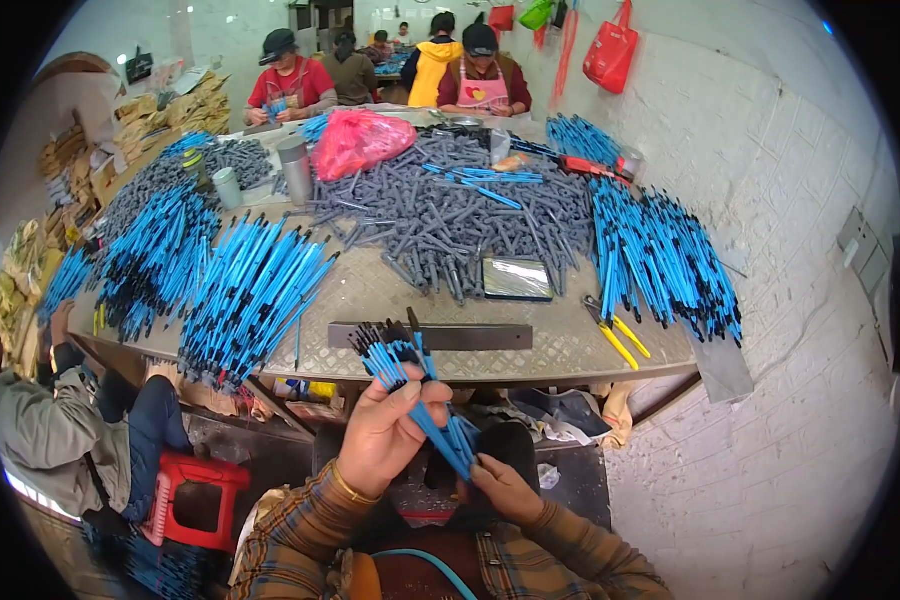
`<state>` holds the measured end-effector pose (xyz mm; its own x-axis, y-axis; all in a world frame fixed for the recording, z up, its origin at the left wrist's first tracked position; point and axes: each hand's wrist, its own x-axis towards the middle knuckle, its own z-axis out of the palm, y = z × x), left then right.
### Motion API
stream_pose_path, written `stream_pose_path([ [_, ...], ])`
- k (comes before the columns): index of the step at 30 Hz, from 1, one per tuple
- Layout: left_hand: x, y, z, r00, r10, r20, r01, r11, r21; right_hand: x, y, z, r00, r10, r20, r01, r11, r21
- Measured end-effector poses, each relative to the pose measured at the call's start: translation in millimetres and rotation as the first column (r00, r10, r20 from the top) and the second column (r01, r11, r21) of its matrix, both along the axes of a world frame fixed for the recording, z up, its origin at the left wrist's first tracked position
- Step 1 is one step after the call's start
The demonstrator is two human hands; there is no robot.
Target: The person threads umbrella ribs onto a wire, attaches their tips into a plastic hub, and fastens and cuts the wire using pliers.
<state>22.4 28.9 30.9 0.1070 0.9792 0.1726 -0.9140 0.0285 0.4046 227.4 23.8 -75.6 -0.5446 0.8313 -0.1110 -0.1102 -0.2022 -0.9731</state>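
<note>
Left grip (385, 435): thumb and fingers wrapped round a bundle of blue rods (440, 435), no slack I can see. Right grip (508, 488): mostly closed, fingertips pinching the bundle's lower end. Bundle is off the surface (360, 290), held tilted at the near edge, black tips fanned at the top.

Handling, my read: light, fairly stiff, smooth, so individual rods could slide lengthwise. Thin tips look like the fragile bit. I'd hold round the blue shafts and square up from the lower end, no squeezing on tips.

Just beyond on the surface: dark flat bar (470, 337), yellow-handled pliers (618, 338) to the right, rectangular case (516, 279) behind the bar. Further out, big heap of grey parts (430, 230), with blue rod stacks left (255, 295) and right (665, 260). Pink bag (362, 142) sits at the back.
</note>
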Motion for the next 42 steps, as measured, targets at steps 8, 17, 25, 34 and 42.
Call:
stream_pose_path([
  [8, -22.7, -17.1, 0.5, 0.767, -0.120, -0.631, 0.096, 0.993, -0.073, 84.8, 91.0, 86.8, 0.650, -0.643, 0.405, 0.116, 0.610, 0.784],
  [17, -23.0, -12.0, -5.1, 0.691, -0.304, -0.656, 0.189, 0.952, -0.242, 171.4, 192.1, 116.3, 0.023, -0.973, 0.228, -0.152, 0.222, 0.963],
  [25, -30.6, -6.4, -11.9, 0.665, -0.249, -0.704, 0.139, 0.968, -0.211, 190.6, 251.0, 102.0, -0.176, -0.883, 0.435, -0.170, 0.462, 0.870],
  [34, -38.2, -6.2, -11.1, 0.726, -0.323, -0.607, 0.139, 0.934, -0.330, 184.6, 258.6, 99.8, -0.262, -0.904, 0.337, -0.311, 0.410, 0.857],
  [42, -35.5, -10.1, -14.2, 0.780, -0.247, -0.576, 0.111, 0.959, -0.261, 173.2, 264.1, 132.4, -0.112, -0.975, 0.193, -0.165, 0.210, 0.964],
])
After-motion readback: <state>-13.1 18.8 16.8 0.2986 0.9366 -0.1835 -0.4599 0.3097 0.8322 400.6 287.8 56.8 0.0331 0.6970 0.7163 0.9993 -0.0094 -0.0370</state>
